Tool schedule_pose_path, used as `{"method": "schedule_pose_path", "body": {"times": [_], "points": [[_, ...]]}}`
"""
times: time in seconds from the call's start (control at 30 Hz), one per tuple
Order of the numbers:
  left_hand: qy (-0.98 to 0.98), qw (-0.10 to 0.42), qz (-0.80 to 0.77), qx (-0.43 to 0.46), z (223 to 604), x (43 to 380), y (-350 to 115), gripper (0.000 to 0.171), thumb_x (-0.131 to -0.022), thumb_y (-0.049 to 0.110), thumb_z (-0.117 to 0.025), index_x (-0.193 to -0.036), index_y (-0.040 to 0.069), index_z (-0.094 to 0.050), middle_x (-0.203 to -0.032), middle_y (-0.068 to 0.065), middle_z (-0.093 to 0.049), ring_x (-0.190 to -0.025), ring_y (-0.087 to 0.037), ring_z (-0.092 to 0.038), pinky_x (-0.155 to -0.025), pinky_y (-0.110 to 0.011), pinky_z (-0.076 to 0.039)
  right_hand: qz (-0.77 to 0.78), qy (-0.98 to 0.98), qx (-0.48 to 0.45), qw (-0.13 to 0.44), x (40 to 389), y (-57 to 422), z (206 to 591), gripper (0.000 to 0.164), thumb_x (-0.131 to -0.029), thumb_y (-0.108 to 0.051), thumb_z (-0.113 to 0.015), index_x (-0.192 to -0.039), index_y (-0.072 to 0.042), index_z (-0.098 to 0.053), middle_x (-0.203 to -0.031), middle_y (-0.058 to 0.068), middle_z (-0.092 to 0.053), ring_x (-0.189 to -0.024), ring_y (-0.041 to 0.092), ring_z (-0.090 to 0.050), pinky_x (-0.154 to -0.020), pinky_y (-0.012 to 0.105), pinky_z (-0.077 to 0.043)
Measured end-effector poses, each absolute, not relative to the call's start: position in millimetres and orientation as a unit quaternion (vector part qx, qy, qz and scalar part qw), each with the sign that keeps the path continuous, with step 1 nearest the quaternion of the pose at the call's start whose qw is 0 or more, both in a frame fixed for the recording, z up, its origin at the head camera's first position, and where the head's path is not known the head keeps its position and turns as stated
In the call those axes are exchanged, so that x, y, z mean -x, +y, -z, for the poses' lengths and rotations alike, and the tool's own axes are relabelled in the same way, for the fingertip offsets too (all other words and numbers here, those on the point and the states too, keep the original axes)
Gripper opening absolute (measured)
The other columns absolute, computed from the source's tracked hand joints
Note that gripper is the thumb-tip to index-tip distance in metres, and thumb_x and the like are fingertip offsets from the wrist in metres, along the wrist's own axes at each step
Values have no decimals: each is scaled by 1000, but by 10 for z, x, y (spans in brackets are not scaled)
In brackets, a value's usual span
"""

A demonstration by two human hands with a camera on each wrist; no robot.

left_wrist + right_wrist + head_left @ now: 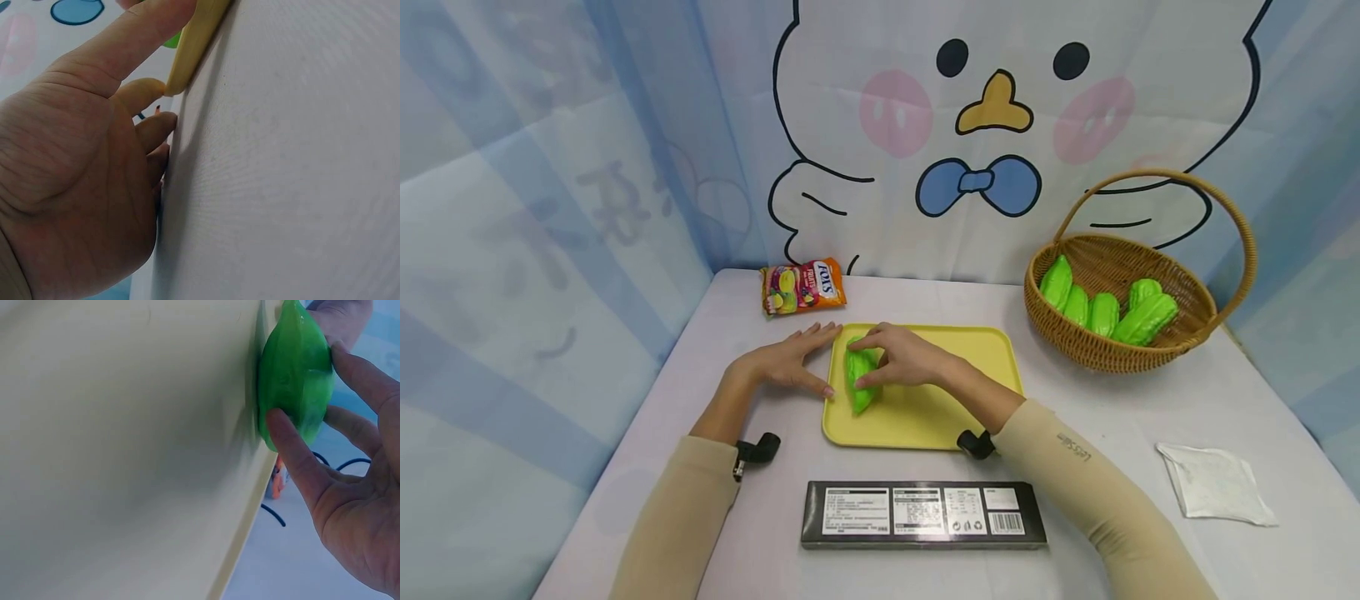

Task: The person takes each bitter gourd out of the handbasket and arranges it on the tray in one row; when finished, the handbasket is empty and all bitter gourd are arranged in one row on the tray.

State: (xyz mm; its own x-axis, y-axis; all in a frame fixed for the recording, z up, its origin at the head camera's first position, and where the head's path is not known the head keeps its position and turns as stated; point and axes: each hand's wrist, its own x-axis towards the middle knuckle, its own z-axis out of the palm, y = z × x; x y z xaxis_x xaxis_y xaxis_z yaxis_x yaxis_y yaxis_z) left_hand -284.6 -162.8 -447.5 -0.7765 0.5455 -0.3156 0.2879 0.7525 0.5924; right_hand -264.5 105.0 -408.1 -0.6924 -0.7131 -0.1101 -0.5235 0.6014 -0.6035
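Observation:
On the left part of a yellow tray (940, 417) lies a glossy green ridged fruit (860, 392) with a pointed end. My right hand (904, 357) reaches over the tray and grips this fruit between thumb and fingers. In the right wrist view, the thumb rests on one side of the green fruit (297, 375) and the fingertips on the other. My left hand (786, 360) is spread at the tray's left edge, its thumb and index fingertip at the rim. In the left wrist view, the left hand (81, 156) shows nothing in its palm.
A wicker basket (1075, 354) with several similar green fruits stands at the back right. Behind the tray lies an orange snack bag (803, 287). A black box (923, 516) with printed labels lies in front, and a white packet (1213, 483) at the right.

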Motion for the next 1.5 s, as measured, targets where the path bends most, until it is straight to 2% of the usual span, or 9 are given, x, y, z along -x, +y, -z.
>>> {"method": "schedule_pose_path", "body": {"times": [0.3,0.43,0.6,0.7,0.87,1.03,1.2,1.37,1.5], "points": [[903,243,-270,-230,4447,2854,-1621,122,-78,60,-85,-169,28,-11,-177,-6,1,-161,-44,6,-126,-72,-1,272,880,349,174,2640,1042,4058,68,-92,-37,-81,-150,-12,-58,-148,18,-52,-102,20,-70,-92,31,-60],[902,244,-271,-229,4445,2850,-1619,123,-77,60,-86,-169,29,-11,-177,-5,1,-161,-43,7,-127,-71,0,270,883,343,175,2635,1047,4053,70,-92,-39,-81,-152,-13,-55,-155,21,-46,-101,20,-69,-91,29,-60],[904,243,-267,-230,4453,2853,-1616,122,-77,60,-86,-169,29,-11,-177,-4,0,-162,-43,7,-127,-70,0,285,884,325,177,2619,1071,4018,72,-92,-39,-80,-154,-15,-53,-162,23,-36,-101,24,-69,-79,26,-62],[903,243,-267,-232,4459,2858,-1612,122,-77,60,-86,-169,29,-12,-177,-4,-1,-162,-43,6,-127,-71,0,293,884,325,167,2609,1105,3987,71,-93,-37,-80,-154,-13,-52,-161,23,-38,-100,25,-69,-74,25,-63],[902,245,-267,-235,4455,2864,-1599,122,-77,60,-86,-169,28,-12,-177,-6,0,-161,-43,6,-127,-71,0,303,885,335,114,2578,1216,3889,69,-94,-34,-80,-153,-12,-53,-155,21,-46,-103,25,-68,-83,30,-60],[904,245,-265,-230,4459,2867,-1596,122,-77,60,-86,-169,30,-12,-177,-4,-1,-162,-42,6,-127,-70,0,338,883,322,53,2541,1362,3758,65,-95,-34,-77,-153,-17,-54,-156,16,-47,-122,31,-61,-97,46,-59],[904,242,-268,-230,4487,2872,-1602,123,-76,59,-87,-169,28,-13,-177,-2,-2,-162,-39,6,-129,-67,1,351,885,304,-21,2502,1554,3610,63,-97,-35,-76,-153,-18,-54,-159,12,-44,-146,34,-44,-118,59,-42],[902,238,-274,-233,4511,2874,-1623,123,-76,58,-88,-169,27,-13,-177,-2,-3,-163,-36,6,-130,-64,2,366,880,287,-92,2483,1790,3488,61,-97,-29,-76,-153,-16,-54,-162,14,-42,-152,36,-37,-121,64,-35],[902,238,-275,-234,4521,2870,-1633,123,-77,57,-88,-169,27,-13,-177,-2,-3,-163,-35,6,-130,-63,2,387,877,262,-112,2506,1985,3427,60,-98,-25,-74,-153,-15,-53,-163,16,-39,-154,37,-33,-121,66,-33]]}}
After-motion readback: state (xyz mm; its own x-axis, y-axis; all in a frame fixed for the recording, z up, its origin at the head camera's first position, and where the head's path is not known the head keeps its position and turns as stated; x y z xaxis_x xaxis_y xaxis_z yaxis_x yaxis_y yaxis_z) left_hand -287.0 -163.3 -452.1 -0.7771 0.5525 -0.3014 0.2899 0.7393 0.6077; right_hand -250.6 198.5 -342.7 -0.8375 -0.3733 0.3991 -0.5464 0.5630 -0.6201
